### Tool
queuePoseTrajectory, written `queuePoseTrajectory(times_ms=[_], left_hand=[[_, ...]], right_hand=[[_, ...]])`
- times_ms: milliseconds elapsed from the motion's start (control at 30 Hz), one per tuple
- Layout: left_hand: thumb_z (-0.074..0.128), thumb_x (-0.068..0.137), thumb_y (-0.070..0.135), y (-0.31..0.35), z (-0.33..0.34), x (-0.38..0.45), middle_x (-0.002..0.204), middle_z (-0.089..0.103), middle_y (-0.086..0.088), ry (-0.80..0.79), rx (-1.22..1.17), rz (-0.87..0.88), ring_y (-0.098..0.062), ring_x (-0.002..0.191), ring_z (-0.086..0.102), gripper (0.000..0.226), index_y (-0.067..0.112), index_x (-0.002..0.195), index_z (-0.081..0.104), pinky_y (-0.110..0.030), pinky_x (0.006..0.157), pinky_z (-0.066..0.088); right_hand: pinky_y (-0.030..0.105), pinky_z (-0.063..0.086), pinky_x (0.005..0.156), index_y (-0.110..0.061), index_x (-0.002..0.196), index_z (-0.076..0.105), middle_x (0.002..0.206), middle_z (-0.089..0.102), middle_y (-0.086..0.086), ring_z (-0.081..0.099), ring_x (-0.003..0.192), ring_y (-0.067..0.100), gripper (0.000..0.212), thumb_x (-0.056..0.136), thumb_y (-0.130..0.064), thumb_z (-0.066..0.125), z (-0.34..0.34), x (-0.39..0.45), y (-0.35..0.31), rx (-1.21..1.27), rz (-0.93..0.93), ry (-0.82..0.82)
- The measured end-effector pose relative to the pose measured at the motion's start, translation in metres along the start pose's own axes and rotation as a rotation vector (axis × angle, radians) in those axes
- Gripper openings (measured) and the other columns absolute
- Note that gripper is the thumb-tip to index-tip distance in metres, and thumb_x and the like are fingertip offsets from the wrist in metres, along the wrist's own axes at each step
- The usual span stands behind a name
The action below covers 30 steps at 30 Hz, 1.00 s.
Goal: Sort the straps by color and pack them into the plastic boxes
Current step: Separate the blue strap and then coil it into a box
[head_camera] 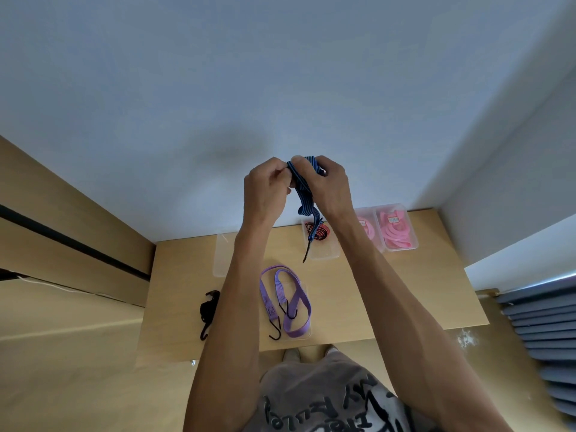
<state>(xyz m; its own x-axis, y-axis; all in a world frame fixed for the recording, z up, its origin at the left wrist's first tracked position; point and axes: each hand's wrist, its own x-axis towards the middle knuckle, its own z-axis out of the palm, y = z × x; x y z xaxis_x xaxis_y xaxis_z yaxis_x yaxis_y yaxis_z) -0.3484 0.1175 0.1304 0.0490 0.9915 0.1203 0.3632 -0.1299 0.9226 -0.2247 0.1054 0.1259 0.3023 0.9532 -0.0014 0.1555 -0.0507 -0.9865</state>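
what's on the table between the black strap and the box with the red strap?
Head view: the purple strap on a clear lid, the left forearm crossing above, an empty clear box behind.

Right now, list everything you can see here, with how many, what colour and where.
blue strap: one, blue striped, held up above the table, black hook hanging down
purple strap: one, lilac, black hooks, lying over a clear box at the table's near middle
black strap: one, bundled, table's near left
red and black strap: one, in a clear box at the far edge
pink straps: several, in clear boxes at the far right
empty clear box: one, far left
table: one, light wood
hands: left hand and right hand, both gripping the blue strap
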Motion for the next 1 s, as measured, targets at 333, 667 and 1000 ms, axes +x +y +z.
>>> queuePoseTrajectory(times_ms=[333, 667, 1000], left_hand=[[0.061, 0.095, 0.016, 0.006, -0.008, 0.007, 0.070, 0.070, -0.001, -0.134, -0.178, -0.213, -0.012, 0.061, 0.064, 0.020, 0.002, 0.083, 0.066, -0.021, 0.057, 0.047], [0.063, 0.096, 0.013, -0.016, -0.010, 0.018, 0.079, 0.071, -0.007, 0.200, -0.095, -0.137, -0.021, 0.073, 0.071, 0.016, 0.006, 0.082, 0.065, -0.029, 0.064, 0.060], [0.063, 0.094, 0.010, -0.036, -0.003, 0.013, 0.075, 0.065, -0.007, 0.253, 0.073, -0.008, -0.025, 0.073, 0.065, 0.015, 0.006, 0.079, 0.061, -0.049, 0.073, 0.060]], right_hand=[[0.023, 0.036, 0.054, -0.018, 0.064, 0.050, 0.057, 0.046, -0.010, 0.042, 0.055, 0.010, 0.052, 0.092, -0.062, 0.051, -0.001, 0.002, 0.010, 0.028, -0.023, -0.047], [0.021, 0.054, 0.063, -0.022, 0.142, 0.046, 0.084, 0.075, 0.005, 0.068, 0.075, 0.013, 0.069, 0.080, -0.007, 0.072, -0.023, 0.005, 0.027, 0.058, 0.159, -0.425], [0.033, 0.053, 0.087, -0.009, 0.114, 0.064, 0.098, 0.075, 0.019, 0.074, 0.088, 0.027, 0.038, 0.078, -0.001, 0.072, -0.029, 0.016, 0.023, 0.121, 0.368, -0.489]])
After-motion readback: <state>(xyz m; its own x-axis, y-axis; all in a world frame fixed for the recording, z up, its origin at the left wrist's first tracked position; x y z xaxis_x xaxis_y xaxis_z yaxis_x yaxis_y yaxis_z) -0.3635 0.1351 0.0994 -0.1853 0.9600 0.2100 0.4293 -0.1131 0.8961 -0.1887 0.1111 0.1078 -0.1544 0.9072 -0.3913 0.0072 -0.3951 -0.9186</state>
